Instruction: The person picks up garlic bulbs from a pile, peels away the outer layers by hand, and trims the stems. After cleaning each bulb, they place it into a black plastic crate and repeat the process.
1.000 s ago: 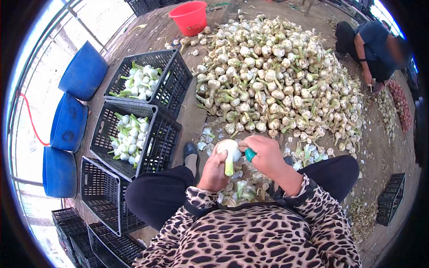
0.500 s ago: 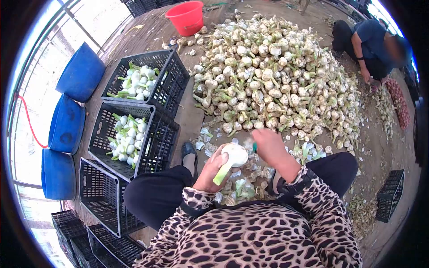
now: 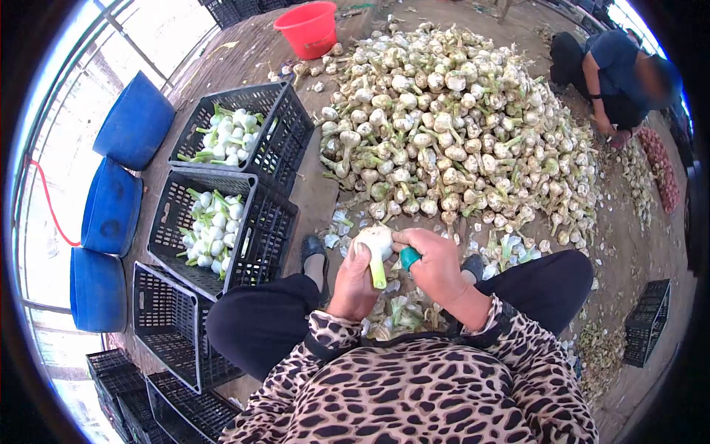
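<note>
My left hand (image 3: 353, 287) is wrapped round a white garlic bulb (image 3: 376, 240) whose cut green stalk points down toward me. My right hand (image 3: 433, 265) is closed round a small green-handled tool (image 3: 410, 257), its fingertips against the bulb's right side; the tool's blade cannot be made out. Just beyond my hands rises a large heap of untrimmed garlic (image 3: 444, 133) with dry skins and stalks. Peeled skins (image 3: 403, 317) lie on the ground between my legs.
Black crates holding cleaned garlic (image 3: 214, 229) stand at left, with another crate (image 3: 164, 314) nearer. Blue tubs (image 3: 111, 203) line the far left. A red basin (image 3: 307, 31) is behind. At upper right crouches a person (image 3: 614, 70) beside reddish bulbs (image 3: 657, 166). One crate (image 3: 646, 324) is at right.
My right hand has moved left and down onto the bulb. The bulb has turned in my left hand, so its stalk points more directly toward me.
</note>
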Motion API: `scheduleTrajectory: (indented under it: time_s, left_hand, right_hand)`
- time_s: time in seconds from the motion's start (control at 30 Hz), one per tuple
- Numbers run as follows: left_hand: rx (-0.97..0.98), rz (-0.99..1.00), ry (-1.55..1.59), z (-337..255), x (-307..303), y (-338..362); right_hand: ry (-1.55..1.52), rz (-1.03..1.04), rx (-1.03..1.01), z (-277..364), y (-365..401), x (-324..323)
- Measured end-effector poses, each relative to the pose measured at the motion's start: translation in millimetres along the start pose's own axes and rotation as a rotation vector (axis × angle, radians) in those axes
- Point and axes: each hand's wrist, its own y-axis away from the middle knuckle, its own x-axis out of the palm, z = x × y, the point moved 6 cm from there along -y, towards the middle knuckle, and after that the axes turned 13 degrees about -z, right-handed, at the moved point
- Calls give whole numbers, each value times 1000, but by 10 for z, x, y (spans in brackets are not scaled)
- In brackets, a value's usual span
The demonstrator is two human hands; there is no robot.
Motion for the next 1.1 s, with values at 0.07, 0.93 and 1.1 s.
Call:
scheduleTrajectory:
  time_s: [0.07, 0.93, 1.1]
  left_hand:
    - [-4, -9, 9, 3, 20, 17]
    - [-171, -33, -180, 96, -48, -44]
    - [-132, -6, -214, -20, 153, 127]
  right_hand:
    - [58, 14, -70, 13, 10, 5]
    - [68, 156, -150, -49, -15, -102]
    - [211, 182, -315, 34, -10, -69]
